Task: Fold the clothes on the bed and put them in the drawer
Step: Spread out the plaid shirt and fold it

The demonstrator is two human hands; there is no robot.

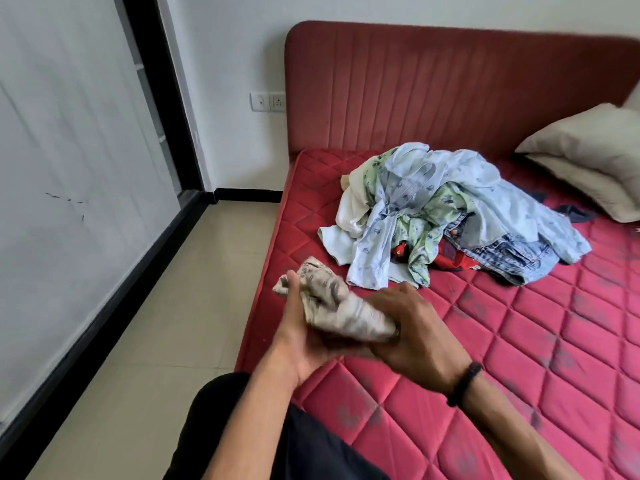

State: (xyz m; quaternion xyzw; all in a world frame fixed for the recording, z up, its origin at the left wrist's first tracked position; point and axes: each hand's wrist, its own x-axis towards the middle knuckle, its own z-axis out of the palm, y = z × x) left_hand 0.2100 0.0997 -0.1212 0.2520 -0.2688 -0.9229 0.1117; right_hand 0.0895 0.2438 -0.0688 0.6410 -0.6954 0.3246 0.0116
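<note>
Filling most of the right side of the view is one red quilted mattress (519, 358), its cover showing dark grey smudges, with one padded red headboard (450, 88) rising behind it against a white wall (225, 64). To the left, a pale panel with a black frame (69, 168) is running along a floor of beige tiles (156, 323), and one white socket plate (268, 102) is sitting on the wall just beside the headboard's edge. Two cream pillows (588, 154) are lying stacked at the far right of the mattress, with a scrap of dark cloth beside them.

One loose pile of clothes (450, 216) is sitting unfolded near the middle of the bed: light blue printed pieces are draping over a green patterned one, with white fabric at the left edge, blue denim at the right and something red underneath. How many garments are in it cannot be told.

Nearer the camera, over the mattress's left edge, one small grey-white garment (339, 306) is being held bunched between two hands and is blurred. The left hand (304, 344) is cupping it from below, thumb pressing along its side. The right hand (412, 337), with a dark band on its wrist, is gripping the nearer end with curled fingers.
</note>
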